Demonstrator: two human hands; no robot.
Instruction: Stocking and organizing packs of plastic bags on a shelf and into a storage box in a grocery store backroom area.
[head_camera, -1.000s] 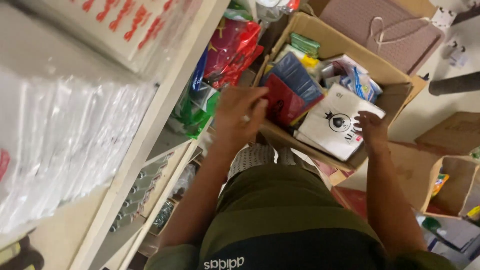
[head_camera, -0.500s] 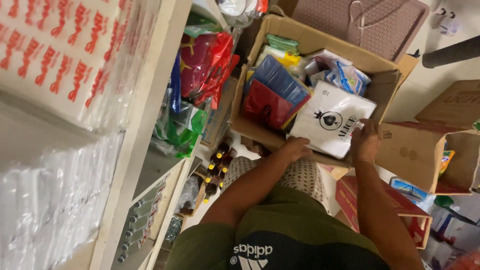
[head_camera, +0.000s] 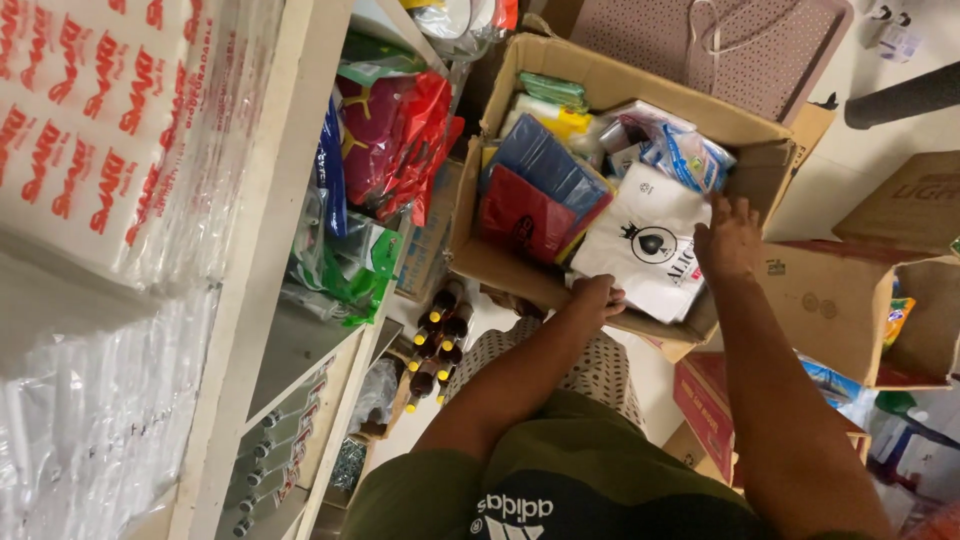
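The fingers of the left hand (head_camera: 598, 297) are hidden behind the near wall of the cardboard box (head_camera: 500, 262). The white bag (head_camera: 645, 250) in this box covers the packets under it (their kind is unclear).

My left hand (head_camera: 598, 297) dropped from the red packet (head_camera: 525, 222) to the cardboard box (head_camera: 520, 275) near edge; my right hand (head_camera: 728, 238) moved up onto the white bag (head_camera: 645, 250).

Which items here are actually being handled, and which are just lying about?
In hand:
left hand on the near edge of the cardboard box
right hand on the white printed bag inside it

Lying about:
red packet
dark bottles
shelf
side carton
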